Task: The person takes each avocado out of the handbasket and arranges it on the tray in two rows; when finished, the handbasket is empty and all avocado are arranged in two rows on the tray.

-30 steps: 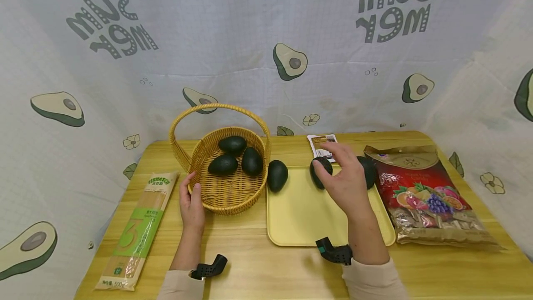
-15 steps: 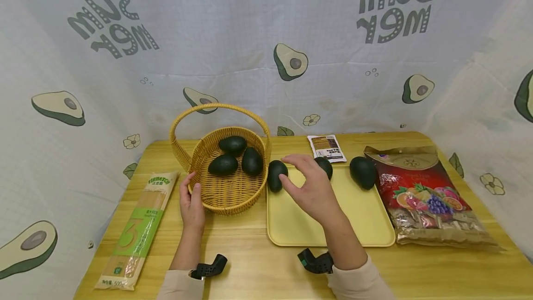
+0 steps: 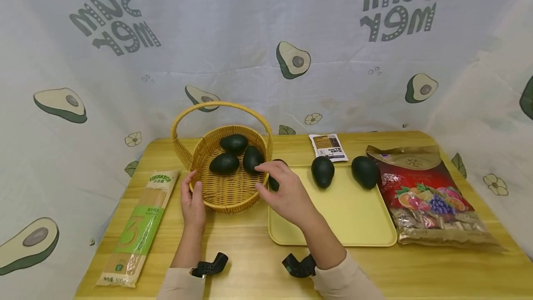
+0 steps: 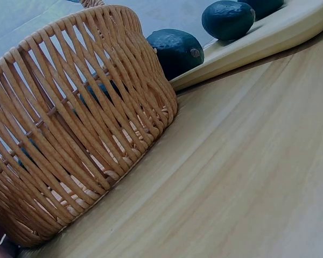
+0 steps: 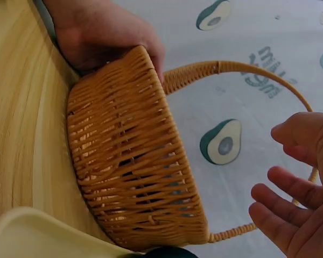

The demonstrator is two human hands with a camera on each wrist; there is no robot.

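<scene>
Head view: left hand [image 3: 193, 209] pinches the wicker basket's [image 3: 226, 194] near-left rim, far-left part of the surface [image 3: 239, 249]. Three avocados [image 3: 225, 164] inside, three more [image 3: 322, 172] along the tray's [image 3: 341, 219] far edge. Right hand [image 3: 287, 196]: grip spread, nothing held, by basket's right rim. Likely step: steadying; next move calls for rim clearance.

Left wrist: open-weave ribs, egg-shaped avocados.

Right wrist: smooth rounded tray lip.

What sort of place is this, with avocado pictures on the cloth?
Probably a small spot set up for filming, though I can't be sure: printed cloth hangs behind and beside a wooden table, and two black wrist gadgets, perhaps cameras, are in view.
</scene>
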